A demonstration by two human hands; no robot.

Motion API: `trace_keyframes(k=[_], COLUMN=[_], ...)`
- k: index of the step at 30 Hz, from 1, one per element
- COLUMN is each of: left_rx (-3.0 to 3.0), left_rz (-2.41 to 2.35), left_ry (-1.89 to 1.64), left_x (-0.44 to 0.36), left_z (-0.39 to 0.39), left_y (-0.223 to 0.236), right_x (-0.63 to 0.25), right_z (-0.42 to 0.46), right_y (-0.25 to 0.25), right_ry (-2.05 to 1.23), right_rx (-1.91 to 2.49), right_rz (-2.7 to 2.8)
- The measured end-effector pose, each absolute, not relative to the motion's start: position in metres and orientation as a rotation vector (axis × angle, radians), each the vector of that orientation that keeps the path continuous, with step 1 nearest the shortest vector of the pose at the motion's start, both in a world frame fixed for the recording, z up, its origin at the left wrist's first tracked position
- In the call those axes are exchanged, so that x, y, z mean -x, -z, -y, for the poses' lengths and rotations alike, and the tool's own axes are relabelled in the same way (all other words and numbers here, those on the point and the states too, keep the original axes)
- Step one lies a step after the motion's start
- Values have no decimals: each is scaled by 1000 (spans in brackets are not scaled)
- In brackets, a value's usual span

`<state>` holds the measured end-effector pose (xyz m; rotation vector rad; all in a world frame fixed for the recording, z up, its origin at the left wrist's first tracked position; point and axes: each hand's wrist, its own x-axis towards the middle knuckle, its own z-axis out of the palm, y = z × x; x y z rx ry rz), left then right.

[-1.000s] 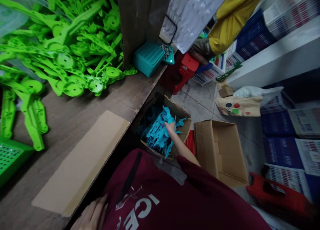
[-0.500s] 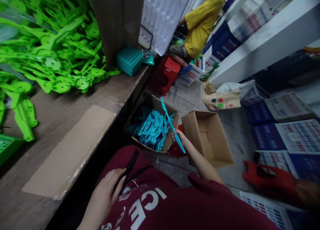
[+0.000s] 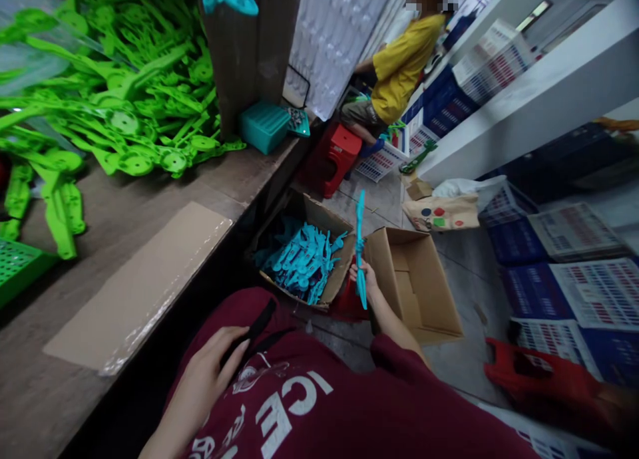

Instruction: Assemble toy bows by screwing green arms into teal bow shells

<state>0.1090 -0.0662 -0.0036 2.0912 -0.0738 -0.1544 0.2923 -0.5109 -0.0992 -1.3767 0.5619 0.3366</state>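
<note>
In the head view, a cardboard box (image 3: 341, 271) packed with blue plastic parts (image 3: 305, 258) sits below the tabletop's (image 3: 207, 187) right edge; a second carton (image 3: 426, 279) stands open on the floor (image 3: 452, 259) beside it. The right hand (image 3: 368, 277), arm outstretched, grips a slim blue piece (image 3: 360, 223) upright between them. The left hand (image 3: 212, 359) lies at the lap, fingers loosely bent; whether it holds the black strap (image 3: 262, 317) is unclear.

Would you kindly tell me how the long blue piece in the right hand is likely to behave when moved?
The long blue piece is probably stiff, since it stands out fairly straight on both sides of the right hand. It looks light for its length, being slender and held in one hand. Its bulge partway along would likely hinder rolling.
</note>
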Motion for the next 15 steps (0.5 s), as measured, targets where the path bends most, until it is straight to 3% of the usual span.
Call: trace_keyframes(k=[9, 15], left_rx=[-2006, -1292], left_rz=[15, -408], left_ry=[226, 457], left_x=[-110, -154], left_z=[66, 81], left_y=[8, -31], right_x=[-315, -323], right_z=[514, 438], right_y=[18, -79], right_ry=[-139, -452], right_rx=[1429, 1560], right_rz=[-245, 179])
